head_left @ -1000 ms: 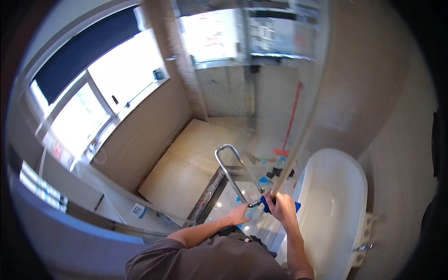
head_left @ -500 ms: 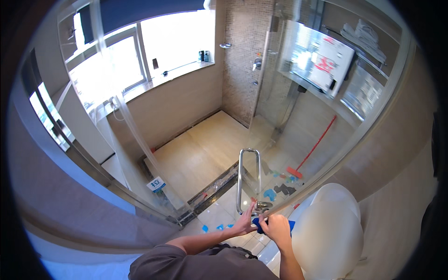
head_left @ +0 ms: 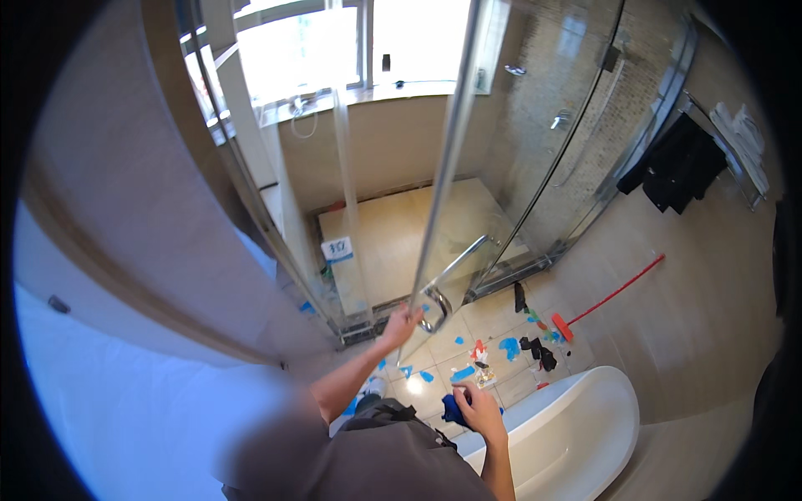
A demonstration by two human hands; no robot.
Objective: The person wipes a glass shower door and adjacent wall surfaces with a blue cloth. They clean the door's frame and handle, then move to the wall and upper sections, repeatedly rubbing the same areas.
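Note:
My left hand [head_left: 401, 326] reaches forward and is closed on the free edge of a frameless glass shower door [head_left: 434, 196], just left of its chrome handle [head_left: 435, 310]. My right hand [head_left: 482, 411] stays low, close to my body and beside the white bathtub [head_left: 611, 434]. It is closed around a bunched dark blue cloth [head_left: 454, 409], part of which hides under the fingers.
On the tiled floor lie several blue scraps [head_left: 509, 348], a black cloth-like piece [head_left: 543, 354] and an orange-red scrap [head_left: 479, 349]. A red broom [head_left: 564, 326] leans against the right wall. A black garment [head_left: 681, 163] hangs from a rail. Beyond the glass is the shower floor [head_left: 388, 242].
The glass door has swung left toward the opening, with my left hand now on its edge. My hands have moved apart; the right keeps the blue cloth. The view has turned right and downward.

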